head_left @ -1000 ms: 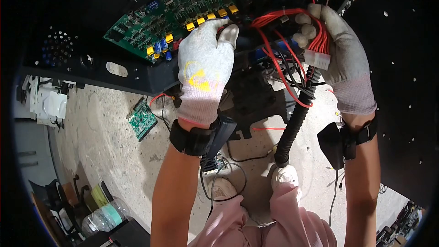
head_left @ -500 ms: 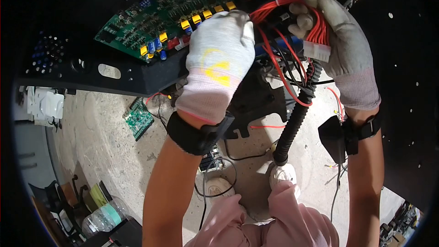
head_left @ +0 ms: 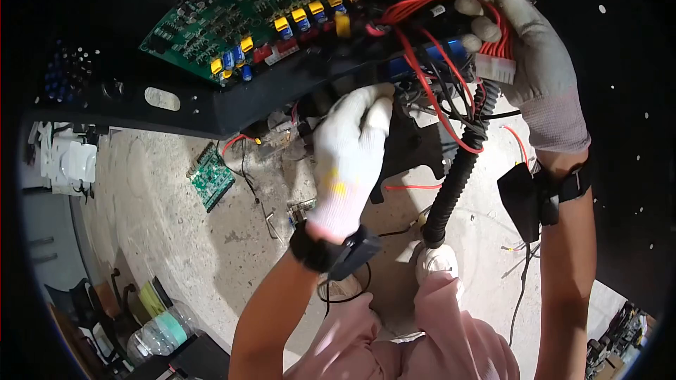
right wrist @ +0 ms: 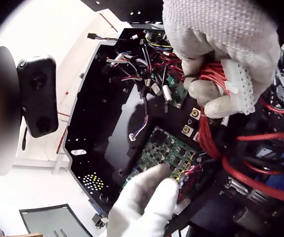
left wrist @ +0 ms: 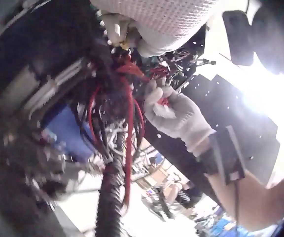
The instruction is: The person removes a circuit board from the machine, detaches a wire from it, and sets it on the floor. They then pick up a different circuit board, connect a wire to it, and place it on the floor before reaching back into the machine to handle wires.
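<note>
The gloved right hand grips a bundle of red wires beside its white multi-pin connector; in the right wrist view its fingers curl round the wires, the connector sticking out. Below the black chassis edge, the gloved left hand has thumb and fingers loosely bent and apart, with nothing visible between them in the right wrist view. Above it lies a green circuit board with a row of yellow connectors. One yellow connector near the red bundle looks blurred.
A black corrugated hose runs down to a shoe. Loose red and black wires hang beside it. On the floor lies another green board; a plastic bottle is at lower left. A perforated black panel stands at right.
The left hand has moved off the board's connector area, first rightward to the red bundle, then down below the chassis edge. The right hand keeps its grip on the wires, shifted slightly.
</note>
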`<action>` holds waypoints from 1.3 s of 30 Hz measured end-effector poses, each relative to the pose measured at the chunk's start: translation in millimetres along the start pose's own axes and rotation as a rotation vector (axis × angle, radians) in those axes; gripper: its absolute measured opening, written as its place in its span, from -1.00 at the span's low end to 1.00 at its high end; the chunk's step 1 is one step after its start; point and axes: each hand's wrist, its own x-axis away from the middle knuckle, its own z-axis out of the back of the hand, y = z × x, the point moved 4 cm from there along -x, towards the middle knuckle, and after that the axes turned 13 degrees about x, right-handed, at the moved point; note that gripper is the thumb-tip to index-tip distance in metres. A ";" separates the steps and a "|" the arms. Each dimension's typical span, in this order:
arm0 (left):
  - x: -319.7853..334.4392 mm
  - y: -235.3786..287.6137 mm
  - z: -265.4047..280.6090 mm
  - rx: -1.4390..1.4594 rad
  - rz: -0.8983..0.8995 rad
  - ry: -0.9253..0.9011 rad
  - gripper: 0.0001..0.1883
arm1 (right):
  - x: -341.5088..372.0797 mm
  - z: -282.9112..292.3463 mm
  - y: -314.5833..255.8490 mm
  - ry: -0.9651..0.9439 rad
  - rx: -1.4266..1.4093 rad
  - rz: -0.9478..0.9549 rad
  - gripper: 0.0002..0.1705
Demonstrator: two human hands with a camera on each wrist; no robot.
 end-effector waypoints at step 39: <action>-22.1 -36.3 -80.6 1.031 0.551 0.306 -0.66 | -17.1 -9.0 -0.2 0.112 0.123 0.059 -0.78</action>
